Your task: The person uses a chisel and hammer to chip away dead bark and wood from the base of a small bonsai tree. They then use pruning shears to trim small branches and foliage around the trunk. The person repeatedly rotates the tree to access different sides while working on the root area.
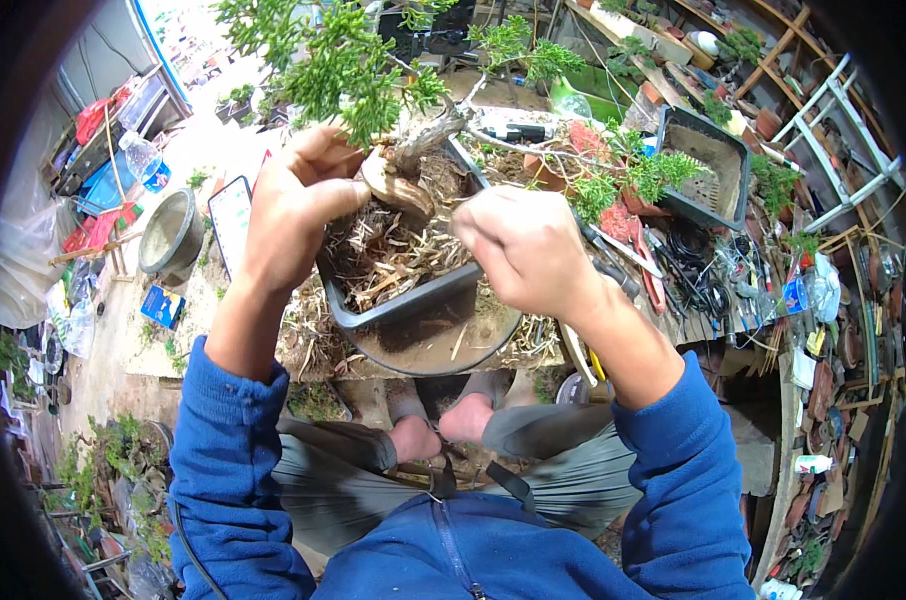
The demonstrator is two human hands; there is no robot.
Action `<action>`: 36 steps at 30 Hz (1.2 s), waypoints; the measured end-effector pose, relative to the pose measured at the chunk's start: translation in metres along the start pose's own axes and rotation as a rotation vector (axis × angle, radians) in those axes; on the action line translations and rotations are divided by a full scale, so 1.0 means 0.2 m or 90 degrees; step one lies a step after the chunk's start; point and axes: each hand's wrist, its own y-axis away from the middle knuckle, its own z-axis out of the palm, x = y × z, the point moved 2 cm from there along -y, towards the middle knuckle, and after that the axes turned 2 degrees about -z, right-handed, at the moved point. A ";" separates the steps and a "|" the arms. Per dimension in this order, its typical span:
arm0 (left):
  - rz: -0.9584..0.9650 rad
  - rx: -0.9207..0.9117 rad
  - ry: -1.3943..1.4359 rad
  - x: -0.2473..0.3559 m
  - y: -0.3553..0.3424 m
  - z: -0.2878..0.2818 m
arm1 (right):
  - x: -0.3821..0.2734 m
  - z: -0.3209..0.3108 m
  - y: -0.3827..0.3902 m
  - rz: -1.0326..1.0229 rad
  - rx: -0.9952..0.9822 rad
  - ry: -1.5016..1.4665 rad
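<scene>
A juniper bonsai with green foliage [348, 70] and a thick, bent trunk [398, 185] stands in a dark rectangular pot [398, 308]. Dry, shredded fibrous material [398, 250] covers the soil around its base. My left hand [308, 195] is at the pot's left side, thumb and curled fingers closed against the woody base of the trunk; foliage partly hides the fingertips. Over the pot's right side, my right hand [533, 245] is closed in a pinch by the fibrous material. Its fingertips are turned away, so whatever it holds is hidden. The pot rests on a round turntable [423, 350].
Left of the pot are a phone [231, 222], a round grey pot [171, 232] and a plastic bottle [145, 162]. Red-handled pliers [649, 270] and other tools lie to the right. An empty dark tray [708, 165] stands farther back. Branches reach over the right side.
</scene>
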 end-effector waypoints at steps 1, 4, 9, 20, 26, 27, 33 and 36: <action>-0.030 0.008 -0.015 0.02 0.01 0.02 | 0.00 -0.01 0.02 0.000 -0.002 -0.018; -0.042 0.057 -0.163 0.06 0.05 0.12 | -0.02 -0.02 0.08 -0.009 0.016 -0.057; -0.031 0.133 -0.431 0.05 -0.02 0.24 | -0.08 0.02 0.17 -0.050 0.090 -0.092; -0.007 0.198 0.121 0.00 -0.04 0.09 | -0.09 0.04 0.26 0.078 0.189 -0.040; -0.100 0.179 0.244 -0.06 -0.16 -0.05 | -0.19 0.05 0.18 0.000 0.146 0.021; -0.125 0.179 0.218 -0.08 -0.17 -0.07 | -0.21 0.05 0.18 0.005 0.132 0.038; -0.128 -0.226 0.480 -0.19 -0.28 -0.12 | -0.35 0.12 0.16 0.022 0.115 0.038; -0.186 -0.286 0.461 -0.22 -0.37 -0.15 | -0.37 0.15 0.17 0.007 0.120 0.032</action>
